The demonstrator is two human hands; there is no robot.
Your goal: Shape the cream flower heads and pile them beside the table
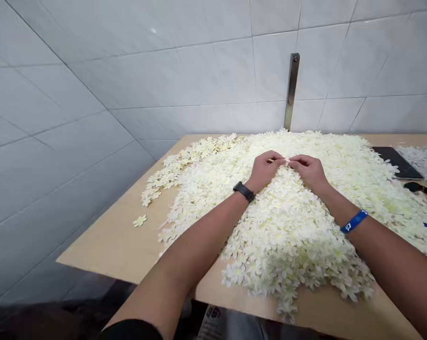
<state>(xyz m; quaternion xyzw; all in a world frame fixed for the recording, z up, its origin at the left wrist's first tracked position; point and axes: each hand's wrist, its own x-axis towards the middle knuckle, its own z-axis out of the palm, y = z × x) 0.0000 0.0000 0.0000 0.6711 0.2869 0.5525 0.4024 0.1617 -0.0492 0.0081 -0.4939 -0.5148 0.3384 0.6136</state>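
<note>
A broad heap of white and pale yellow artificial flowers (291, 226) covers much of a wooden table (114, 236). My left hand (266, 169) and my right hand (308, 171) meet over the upper middle of the heap, fingertips nearly touching. Both pinch a small white flower (287, 160) between thumb and forefinger; most of it is hidden by the fingers. On my left wrist is a black band (244, 191), on my right wrist a blue one (354, 222).
One loose flower (140, 221) lies left of the heap. At the right are a flat black object (397, 161) and a pile of small white pieces (422, 158). A metal bracket (292, 92) is fixed to the tiled wall (206, 71) behind the table.
</note>
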